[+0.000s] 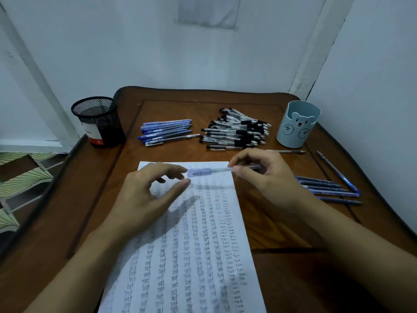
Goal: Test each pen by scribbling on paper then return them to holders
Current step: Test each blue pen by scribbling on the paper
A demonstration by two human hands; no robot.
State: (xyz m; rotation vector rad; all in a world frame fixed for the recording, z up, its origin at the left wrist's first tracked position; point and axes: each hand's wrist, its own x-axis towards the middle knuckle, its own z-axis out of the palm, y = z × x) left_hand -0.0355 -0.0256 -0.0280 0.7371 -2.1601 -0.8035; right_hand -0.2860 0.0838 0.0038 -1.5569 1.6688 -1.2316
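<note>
My right hand pinched clear blue-capped pen | left hand curled by cap, grip unclear | white paper scribble-filled | black mesh holder, blue bear holder looked empty.

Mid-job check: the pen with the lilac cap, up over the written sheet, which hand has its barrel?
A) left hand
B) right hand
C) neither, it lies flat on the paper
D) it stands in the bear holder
B: the right hand pinches the clear barrel of the pen, while the left hand only has its fingertips near the cap end, not on the barrel.
</note>
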